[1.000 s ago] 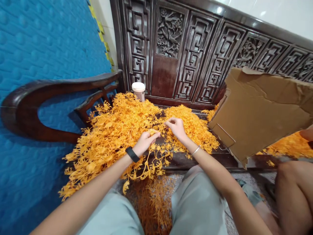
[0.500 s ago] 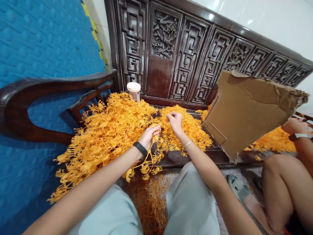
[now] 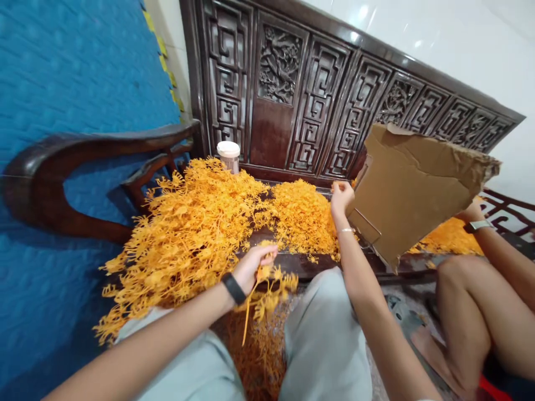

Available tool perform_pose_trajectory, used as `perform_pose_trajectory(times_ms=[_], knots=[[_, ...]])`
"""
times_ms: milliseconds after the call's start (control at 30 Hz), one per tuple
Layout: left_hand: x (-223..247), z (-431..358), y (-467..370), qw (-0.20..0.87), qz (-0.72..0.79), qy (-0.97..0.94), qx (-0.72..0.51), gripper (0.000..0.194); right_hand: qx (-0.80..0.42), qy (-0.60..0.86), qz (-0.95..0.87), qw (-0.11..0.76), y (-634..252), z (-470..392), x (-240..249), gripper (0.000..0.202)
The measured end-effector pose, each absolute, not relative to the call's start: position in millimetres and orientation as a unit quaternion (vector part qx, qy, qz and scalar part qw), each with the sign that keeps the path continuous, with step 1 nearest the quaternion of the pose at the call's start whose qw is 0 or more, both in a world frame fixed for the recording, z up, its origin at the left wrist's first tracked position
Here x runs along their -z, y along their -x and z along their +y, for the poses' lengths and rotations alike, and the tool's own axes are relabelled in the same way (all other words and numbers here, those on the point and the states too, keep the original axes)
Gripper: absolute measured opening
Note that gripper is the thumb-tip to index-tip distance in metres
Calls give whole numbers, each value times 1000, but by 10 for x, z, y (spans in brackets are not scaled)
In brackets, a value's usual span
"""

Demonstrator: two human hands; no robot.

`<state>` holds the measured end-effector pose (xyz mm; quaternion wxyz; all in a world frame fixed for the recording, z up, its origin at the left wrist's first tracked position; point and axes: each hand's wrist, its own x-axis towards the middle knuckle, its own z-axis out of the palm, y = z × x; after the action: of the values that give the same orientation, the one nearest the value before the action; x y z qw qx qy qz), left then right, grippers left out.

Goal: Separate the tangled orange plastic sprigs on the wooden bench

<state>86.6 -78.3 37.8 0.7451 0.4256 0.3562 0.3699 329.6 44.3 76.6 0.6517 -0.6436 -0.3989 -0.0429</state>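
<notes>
My left hand (image 3: 254, 264), a black band on its wrist, is closed around the stem of an orange plastic flower sprig (image 3: 272, 296). The sprig hangs over the bench's front edge, above my lap. My right hand (image 3: 343, 196), with a silver bangle, is pinched together close to the cardboard (image 3: 418, 189); what its fingertips hold is too small to make out. Between the hands lies a heap of small orange plastic pieces (image 3: 303, 214). Left of it is a larger pile of orange branched sprigs (image 3: 188, 223).
A white-lidded tub (image 3: 228, 156) stands behind the sprig pile. The dark carved bench back (image 3: 273, 133) rises behind everything, with a curved armrest (image 3: 42, 167) at left. Past the cardboard, another person's hand (image 3: 472, 211) is by more orange pieces (image 3: 451, 236). Orange scraps litter the floor.
My right hand has moved right, from over the small-piece heap to beside the cardboard. My left hand has drawn the sprig down and toward me. The other person's hand has shifted.
</notes>
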Motion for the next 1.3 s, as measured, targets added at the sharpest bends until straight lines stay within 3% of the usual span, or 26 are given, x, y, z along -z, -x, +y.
perform_pose_trajectory(times_ms=[167, 367, 533, 667, 867, 1200, 1300], knots=[[-404, -968, -723, 753, 316, -495, -298, 31, -11, 599, -509, 618, -3348, 478, -542, 31], [-545, -677, -579, 771, 311, -441, -337, 38, 53, 606, -583, 539, -3099, 537, -529, 23], [-542, -466, -500, 778, 315, -381, -387, 44, -33, 529, -661, 531, -2792, 287, -670, 8], [-486, -410, -530, 786, 306, -385, -376, 50, -106, 382, -821, 411, -2390, -131, -867, 19], [-447, -450, -630, 786, 300, -382, -383, 45, -39, 336, -919, 200, -2164, -454, -971, 44], [-358, -380, -678, 794, 307, -372, -370, 44, -64, 355, -912, 194, -2208, -326, -820, 48], [-371, -374, -702, 786, 312, -365, -390, 38, -57, 357, -917, 172, -2195, -270, -753, 34]])
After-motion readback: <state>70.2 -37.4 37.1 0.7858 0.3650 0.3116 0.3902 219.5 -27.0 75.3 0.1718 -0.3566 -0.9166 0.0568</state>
